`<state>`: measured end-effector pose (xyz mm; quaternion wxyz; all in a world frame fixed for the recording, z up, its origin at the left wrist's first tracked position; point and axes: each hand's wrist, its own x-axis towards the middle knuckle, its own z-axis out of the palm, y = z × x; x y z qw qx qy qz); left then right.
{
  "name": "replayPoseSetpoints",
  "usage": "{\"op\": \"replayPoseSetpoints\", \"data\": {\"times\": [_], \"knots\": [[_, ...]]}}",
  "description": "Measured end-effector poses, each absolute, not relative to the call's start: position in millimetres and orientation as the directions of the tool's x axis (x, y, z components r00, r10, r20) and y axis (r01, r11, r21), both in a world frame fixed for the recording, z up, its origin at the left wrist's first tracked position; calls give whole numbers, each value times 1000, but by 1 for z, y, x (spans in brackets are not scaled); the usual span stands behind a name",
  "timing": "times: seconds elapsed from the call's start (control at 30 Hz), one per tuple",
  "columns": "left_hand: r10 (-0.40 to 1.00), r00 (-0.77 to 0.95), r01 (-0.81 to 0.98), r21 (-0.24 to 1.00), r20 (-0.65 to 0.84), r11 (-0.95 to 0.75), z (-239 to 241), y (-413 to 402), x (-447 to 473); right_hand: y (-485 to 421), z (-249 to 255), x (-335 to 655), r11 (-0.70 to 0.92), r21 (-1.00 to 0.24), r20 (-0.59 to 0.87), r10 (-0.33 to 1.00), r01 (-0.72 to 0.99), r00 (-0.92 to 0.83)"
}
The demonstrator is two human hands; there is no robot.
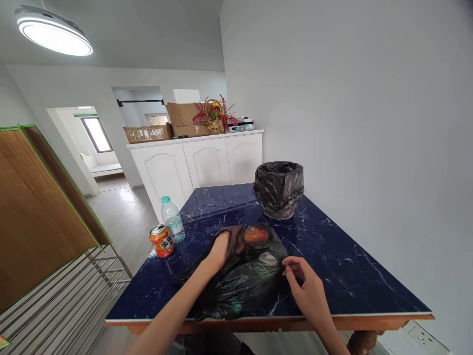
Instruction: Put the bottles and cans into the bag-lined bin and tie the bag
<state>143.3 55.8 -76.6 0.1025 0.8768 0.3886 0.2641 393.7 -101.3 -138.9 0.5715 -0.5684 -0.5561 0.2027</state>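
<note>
A thin black plastic bag (246, 283) lies spread near the front of the blue marbled table (343, 261). My left hand (219, 249) reaches into the bag's mouth, its fingers hidden under the plastic. Beside those fingers a reddish-orange object (256, 235) shows in the bag; its kind is unclear. Pale and green shapes show dimly through the film as well. With thumb and fingertips, my right hand (306, 286) pinches the bag's right edge. Left of the bag stand an orange drink can (161, 241) and a clear water bottle (172, 218) with a turquoise cap, both upright.
Toward the back right of the table stands a bin (280, 190) lined with a black bag, close to the wall. Behind the table, a white cabinet (207, 160) carries cardboard boxes (148, 133) and a flower basket (216, 126). A metal rack (74, 296) stands at left.
</note>
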Motion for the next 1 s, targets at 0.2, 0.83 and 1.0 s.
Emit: {"op": "replayPoseSetpoints", "data": {"times": [0.2, 0.83, 1.0], "knots": [[776, 512, 700, 344, 368, -625, -19, 5, 77, -104, -137, 393, 277, -873, 412, 859, 402, 305], [934, -186, 974, -68, 304, 216, 37, -68, -68, -107, -144, 395, 215, -890, 347, 891, 401, 292], [925, -217, 955, -126, 312, 267, 31, -54, -68, -107, -143, 395, 224, -882, 364, 883, 414, 297]]}}
